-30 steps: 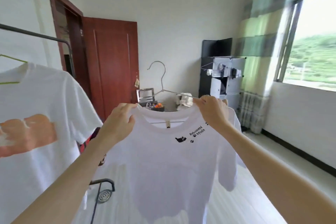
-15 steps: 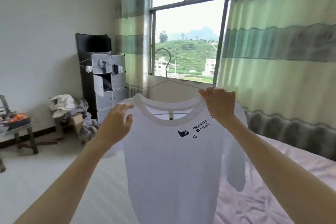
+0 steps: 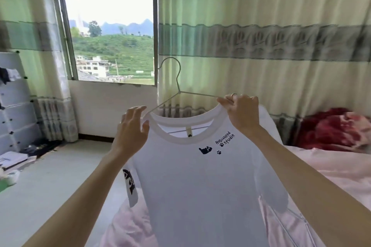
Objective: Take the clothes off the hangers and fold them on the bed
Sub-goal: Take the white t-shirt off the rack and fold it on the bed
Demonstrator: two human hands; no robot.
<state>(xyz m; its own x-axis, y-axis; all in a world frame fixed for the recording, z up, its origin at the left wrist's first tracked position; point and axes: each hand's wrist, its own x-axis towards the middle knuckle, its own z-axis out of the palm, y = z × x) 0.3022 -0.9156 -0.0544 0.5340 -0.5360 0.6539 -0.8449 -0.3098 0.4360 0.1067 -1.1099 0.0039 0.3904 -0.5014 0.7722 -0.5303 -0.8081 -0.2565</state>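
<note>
White T-shirt (image 3: 200,182) hangs over the bed (image 3: 331,168): your right hand (image 3: 241,112) pinches shirt and hanger (image 3: 176,86) together, while your left hand (image 3: 130,126) pinches the collar to slip it free.

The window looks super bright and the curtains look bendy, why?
Head view: daylight through the window washes the sky out to near white; the wide-angle lens bows the curtain stripes and window frame; the white T-shirt up close is sharp enough that its small print is readable, while the shelf edge at far left looks smeared.
</note>
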